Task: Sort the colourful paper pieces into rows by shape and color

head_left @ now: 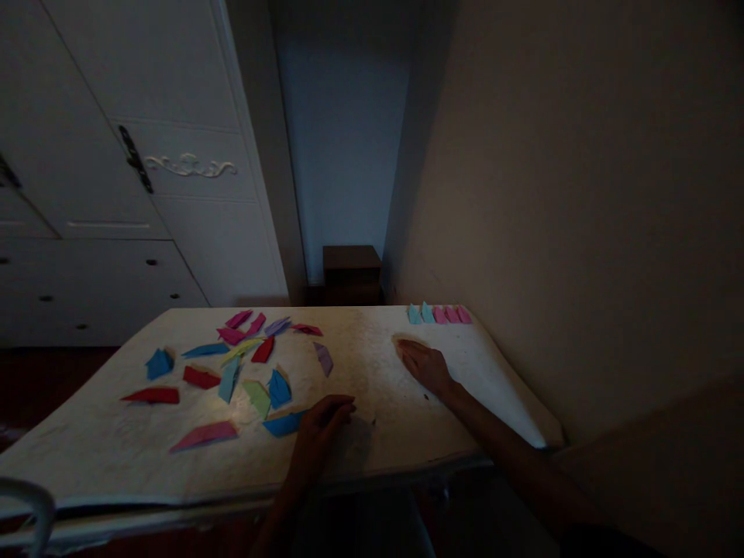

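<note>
A blue folded paper shaped like a little boat (284,424) lies on the table at nine o'clock from the left hand (322,424). Its right end goes behind the hand, so I can't tell if they touch. The left fingers are bent, with tips close together, pointing to two o'clock. It is dim, and I can't tell if they pinch anything.

At twelve o'clock from that hand is a pale purple folded paper strip (324,359). At ten is a blue pointy folded paper (279,389), with a light green folded paper (256,397) just beside it. At nine, farther out, is a long pink folded paper (204,435). More bright folded papers (230,378) spread toward ten and eleven; some overlap and are hard to tell apart.

The right hand (427,368) is low over the table, fingers nearly straight and side by side, pointing to ten. What is under them is hidden, so I can't tell if they hold anything. Between twelve and one o'clock from it, a row of two light blue and three pink folded papers (439,315) sits near the far edge of the white table (360,341). A pale curved bar (35,496) is cut off at seven o'clock in the view.
</note>
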Demonstrator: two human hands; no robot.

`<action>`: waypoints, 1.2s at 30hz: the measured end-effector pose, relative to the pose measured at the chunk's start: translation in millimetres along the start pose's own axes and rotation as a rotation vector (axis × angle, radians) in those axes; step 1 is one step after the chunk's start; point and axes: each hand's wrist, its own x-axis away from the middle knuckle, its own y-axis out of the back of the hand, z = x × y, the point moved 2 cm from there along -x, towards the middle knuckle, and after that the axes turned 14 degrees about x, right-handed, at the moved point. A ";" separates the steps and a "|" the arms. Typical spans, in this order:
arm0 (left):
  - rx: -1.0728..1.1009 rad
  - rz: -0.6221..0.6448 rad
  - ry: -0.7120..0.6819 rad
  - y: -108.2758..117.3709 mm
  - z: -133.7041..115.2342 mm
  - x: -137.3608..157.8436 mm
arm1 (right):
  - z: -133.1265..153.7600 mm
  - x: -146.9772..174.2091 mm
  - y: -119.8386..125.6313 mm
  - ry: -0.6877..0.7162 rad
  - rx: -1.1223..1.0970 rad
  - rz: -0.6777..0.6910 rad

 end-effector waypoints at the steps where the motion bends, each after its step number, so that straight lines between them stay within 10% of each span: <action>1: 0.006 0.000 -0.001 -0.2 -0.2 0.1 | 6.5 7.5 3.6 0.037 -0.052 -0.026; 25: 0.017 0.024 -0.089 8.8 1.0 21.8 | 43.6 53.5 30.5 -0.007 -0.193 0.115; 36: -0.116 -0.336 -0.267 109.3 -37.5 33.5 | 44.6 51.8 29.8 -0.017 -0.115 0.205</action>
